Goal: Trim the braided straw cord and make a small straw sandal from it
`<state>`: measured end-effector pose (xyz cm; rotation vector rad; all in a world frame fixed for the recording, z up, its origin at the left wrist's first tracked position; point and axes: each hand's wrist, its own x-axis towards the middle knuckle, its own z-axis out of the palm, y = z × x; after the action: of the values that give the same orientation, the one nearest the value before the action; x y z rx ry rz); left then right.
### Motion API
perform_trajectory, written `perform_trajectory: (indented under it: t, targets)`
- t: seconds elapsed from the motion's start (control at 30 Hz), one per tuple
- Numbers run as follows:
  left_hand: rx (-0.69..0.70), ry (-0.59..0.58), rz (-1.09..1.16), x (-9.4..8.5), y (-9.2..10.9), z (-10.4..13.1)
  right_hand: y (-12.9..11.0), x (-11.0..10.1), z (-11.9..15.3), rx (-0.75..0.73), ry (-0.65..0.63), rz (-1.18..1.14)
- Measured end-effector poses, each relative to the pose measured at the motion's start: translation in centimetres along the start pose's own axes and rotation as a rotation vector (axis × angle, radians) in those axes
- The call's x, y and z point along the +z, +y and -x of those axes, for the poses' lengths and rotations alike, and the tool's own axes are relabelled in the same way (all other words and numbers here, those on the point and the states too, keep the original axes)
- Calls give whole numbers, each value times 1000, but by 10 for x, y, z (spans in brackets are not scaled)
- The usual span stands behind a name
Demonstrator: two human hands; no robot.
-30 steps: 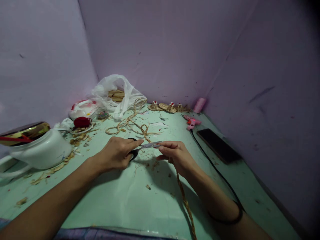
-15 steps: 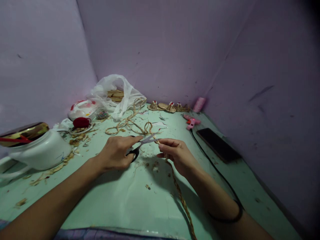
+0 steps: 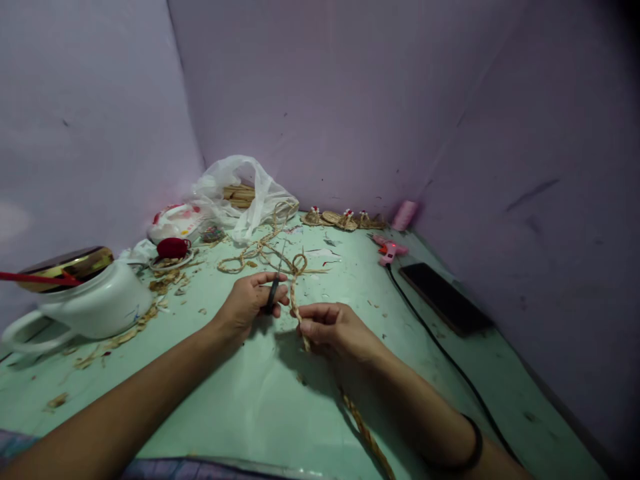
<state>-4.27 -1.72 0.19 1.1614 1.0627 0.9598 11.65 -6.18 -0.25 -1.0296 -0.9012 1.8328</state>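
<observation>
My left hand point(image 3: 255, 300) is closed around the black handles of a pair of scissors point(image 3: 273, 293), their blades together and pointing up and away. Between the thumb and fingers of my right hand point(image 3: 340, 327) is a braided straw cord point(image 3: 294, 293). This cord runs up to a small loop on the table, and its short end hangs below my fingers. Another length of braid point(image 3: 367, 433) lies near the front edge, below my right wrist. My hand and forearm hide whether the two lengths join. The scissors are just left of the held cord.
A white pot point(image 3: 95, 303) stands at left among straw scraps. Farther back are red yarn point(image 3: 173, 248), a plastic bag point(image 3: 245, 193) and several small straw hats point(image 3: 345, 219). A pink glue gun point(image 3: 390, 250), its black cable, a phone point(image 3: 445, 299) and a pink thread spool point(image 3: 404, 215) lie at right.
The scissors have closed and turned upright, away from the cord. My right hand has moved down and left with the cord, whose short end now shows below the fingers.
</observation>
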Motion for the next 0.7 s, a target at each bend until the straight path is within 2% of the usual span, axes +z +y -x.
perform_trajectory:
  t: [0.2,0.4,0.53,0.7]
  targets:
    - [-38,-14,49,6,-8,1,16,7,-4,69,18,117]
    - [49,23,92,5,-7,0,18,5,-7,-14,13,163]
    - [69,60,107,1,-7,-4,17,4,-7,12,-46,186]
    - [59,100,103,-2,-7,-6,19,3,-7,41,17,157]
